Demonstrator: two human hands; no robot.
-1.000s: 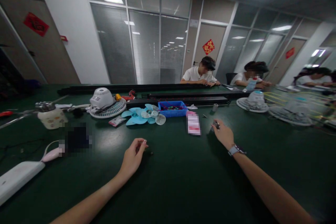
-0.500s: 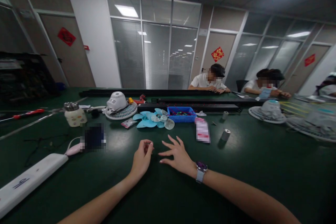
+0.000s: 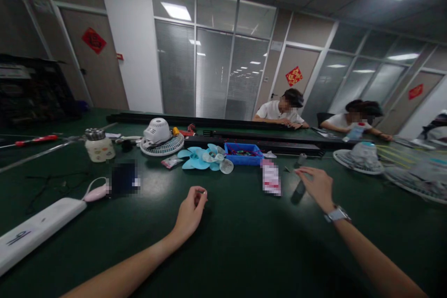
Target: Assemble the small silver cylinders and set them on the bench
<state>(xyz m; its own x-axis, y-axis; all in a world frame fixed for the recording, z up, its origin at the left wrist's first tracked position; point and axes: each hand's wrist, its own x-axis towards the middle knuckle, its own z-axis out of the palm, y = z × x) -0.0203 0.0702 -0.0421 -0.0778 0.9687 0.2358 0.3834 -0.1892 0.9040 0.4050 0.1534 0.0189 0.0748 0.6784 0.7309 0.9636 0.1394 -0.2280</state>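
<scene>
Sitting just beside the right grip (image 3: 317,187): a grey cylinder (image 3: 300,189).

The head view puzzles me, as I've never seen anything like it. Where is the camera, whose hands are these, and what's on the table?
There is no robot: a person works bare-handed, wearing the camera on their head, so it looks forward and down over their own arms. The left hand is curled, hiding whatever it may hold. The right hand, wearing a watch, hangs near a small grey cylinder; I can't tell whether it grips anything. On the green table lie light-blue fan blades, a blue bin of small colourful pieces, a white fan housing and a white power strip. Other people sit across from the wearer.
</scene>
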